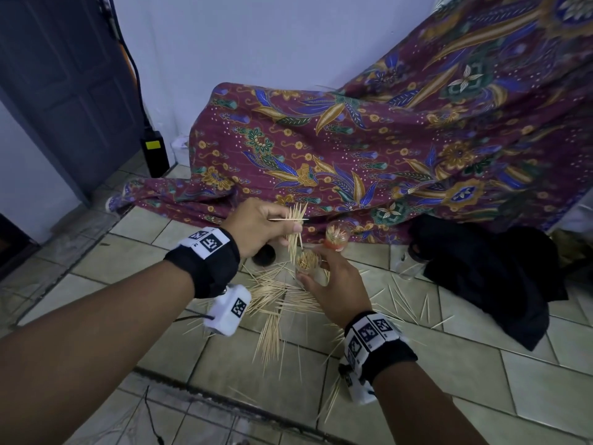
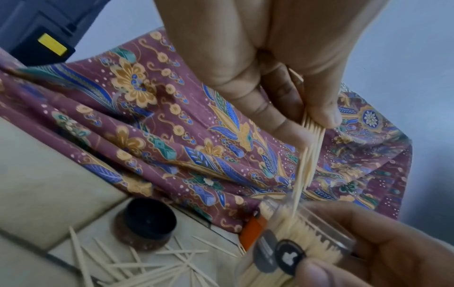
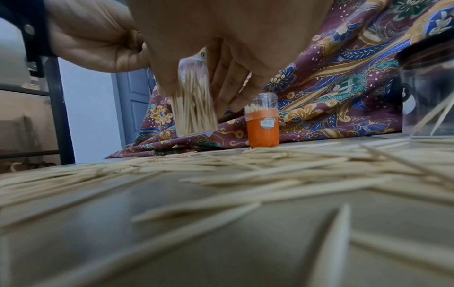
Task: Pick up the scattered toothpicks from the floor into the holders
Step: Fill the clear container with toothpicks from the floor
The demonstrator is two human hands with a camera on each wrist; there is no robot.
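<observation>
Pale floor tiles (image 1: 417,364) run up to a white wall, and loose toothpicks (image 1: 272,316) lie strewn across them in a thick scatter between the two forearms. Just above that scatter the right hand (image 1: 337,293) grips a clear holder (image 1: 307,263) off the floor, fingers and thumb curled round its sides; in the right wrist view it is packed with upright toothpicks and tilted a little. Directly over its open mouth the left hand (image 1: 256,229) pinches a bundle of toothpicks (image 1: 295,232) between thumb and fingers, the lower tips reaching down into the holder's mouth, one stick lying crosswise across the fingers. Just behind the held holder an orange holder (image 3: 262,128) with a clear cap stands upright on the tiles, filled with toothpicks. To its left sits a small black cap (image 2: 147,219), on the floor beside the scatter. Off to the right a clear jar (image 3: 427,97) with a dark lid stands with a few sticks leaning on it. Behind everything hangs a maroon batik cloth (image 1: 385,139), with dark clothing (image 1: 497,277) heaped at its right foot.
</observation>
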